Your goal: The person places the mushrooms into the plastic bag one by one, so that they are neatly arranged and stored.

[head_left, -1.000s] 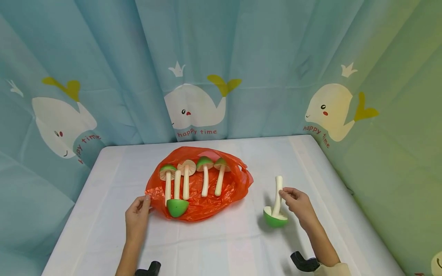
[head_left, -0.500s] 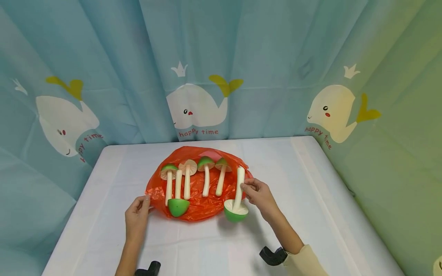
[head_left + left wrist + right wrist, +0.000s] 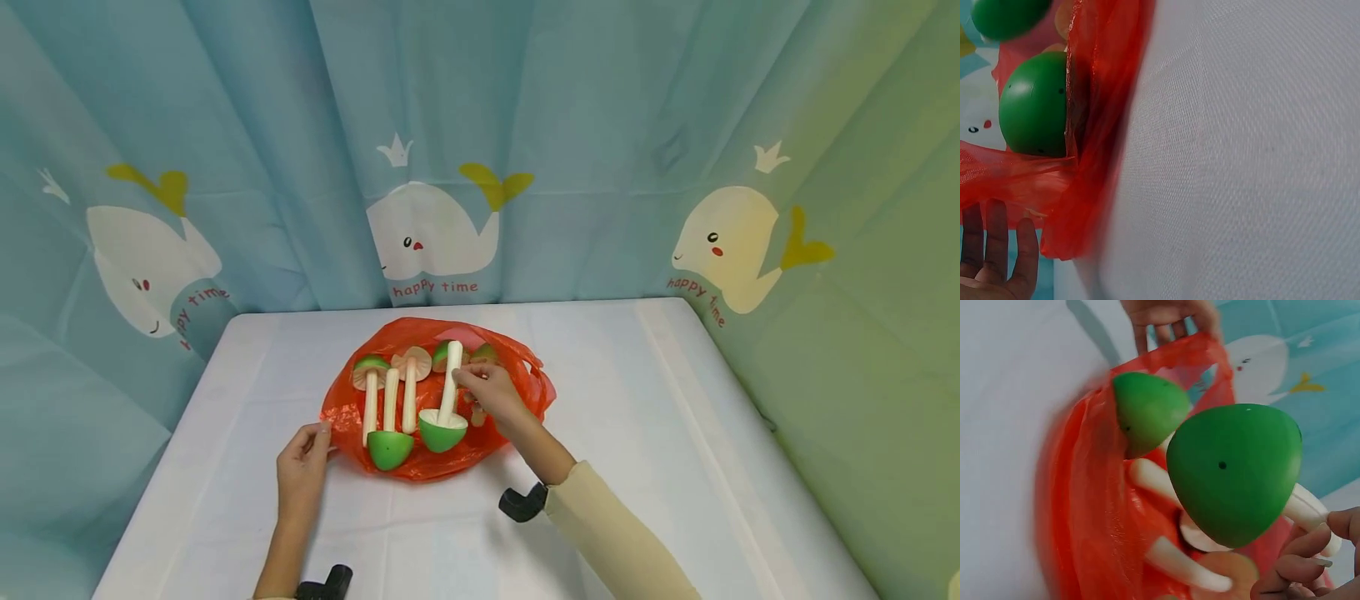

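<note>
A toy mushroom with a green cap [image 3: 442, 435] hangs cap-down over the red plastic bag [image 3: 347, 423]. My right hand [image 3: 501, 402] pinches its white stem between thumb and fingers; the cap [image 3: 1235, 475] looms large in the right wrist view. At the bag's left edge, my left hand [image 3: 302, 467] grips the plastic, its fingers [image 3: 996, 240] partly behind the film in the left wrist view. Several more toy mushrooms lie in the bag, one of them cap-down [image 3: 390, 450] at the front left. Those on the right are partly hidden by my right hand.
The bag lies on a table with a white cloth [image 3: 645, 433]. Behind hangs a blue-green curtain [image 3: 585, 150] with whale prints. Each wrist carries a black mount [image 3: 522, 502].
My right hand has carried the mushroom leftward from the table's right side to over the bag. The left hand keeps its place at the bag's edge.
</note>
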Action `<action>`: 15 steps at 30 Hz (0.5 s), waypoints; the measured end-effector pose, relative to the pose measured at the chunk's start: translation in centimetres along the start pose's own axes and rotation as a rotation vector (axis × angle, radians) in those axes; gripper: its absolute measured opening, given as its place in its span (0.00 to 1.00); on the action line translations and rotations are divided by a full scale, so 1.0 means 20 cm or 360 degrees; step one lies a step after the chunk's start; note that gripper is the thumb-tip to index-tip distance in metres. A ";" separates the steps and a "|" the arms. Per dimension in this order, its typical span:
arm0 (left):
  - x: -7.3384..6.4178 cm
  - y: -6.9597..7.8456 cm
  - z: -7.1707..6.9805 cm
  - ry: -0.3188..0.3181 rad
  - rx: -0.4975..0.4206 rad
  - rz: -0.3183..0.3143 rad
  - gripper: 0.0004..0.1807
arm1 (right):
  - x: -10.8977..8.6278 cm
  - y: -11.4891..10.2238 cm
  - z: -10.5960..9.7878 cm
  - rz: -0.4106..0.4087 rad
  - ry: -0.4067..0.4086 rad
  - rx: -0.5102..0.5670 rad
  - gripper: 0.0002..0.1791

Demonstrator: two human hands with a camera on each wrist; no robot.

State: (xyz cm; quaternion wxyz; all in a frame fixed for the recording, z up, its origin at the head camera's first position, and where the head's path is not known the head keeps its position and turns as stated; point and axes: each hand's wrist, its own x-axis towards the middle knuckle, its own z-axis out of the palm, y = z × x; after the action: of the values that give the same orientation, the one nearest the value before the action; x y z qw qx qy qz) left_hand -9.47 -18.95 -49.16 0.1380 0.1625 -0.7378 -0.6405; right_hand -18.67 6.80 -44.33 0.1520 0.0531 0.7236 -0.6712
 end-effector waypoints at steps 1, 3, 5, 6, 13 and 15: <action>0.00 0.00 0.00 0.0000 0.0002 -0.0004 0.16 | 0.02 0.01 0.01 0.0018 -0.0006 -0.0004 0.17; 0.00 0.00 0.00 -0.0002 0.0011 -0.0017 0.16 | 0.06 0.03 0.04 0.0055 -0.0010 -0.0016 0.17; 0.00 0.00 0.00 0.0000 0.0009 -0.0029 0.16 | 0.08 0.05 0.06 0.0091 0.0005 -0.0018 0.18; 0.00 0.01 0.00 -0.0002 0.0008 -0.0031 0.15 | 0.09 0.06 0.07 0.0104 0.0007 -0.0038 0.18; -0.05 0.14 0.00 -0.0021 0.0010 -0.0018 0.14 | 0.14 0.09 0.12 0.0130 0.0008 -0.0221 0.14; -0.03 0.11 0.00 -0.0023 0.0016 -0.0012 0.14 | 0.15 0.10 0.12 0.0139 0.0020 -0.0277 0.14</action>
State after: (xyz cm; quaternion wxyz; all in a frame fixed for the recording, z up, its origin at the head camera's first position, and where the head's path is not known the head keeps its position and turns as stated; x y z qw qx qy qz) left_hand -8.96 -18.41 -46.88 0.1294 0.1613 -0.7414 -0.6384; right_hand -20.60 4.16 -47.22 0.1806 0.0753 0.7771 -0.5981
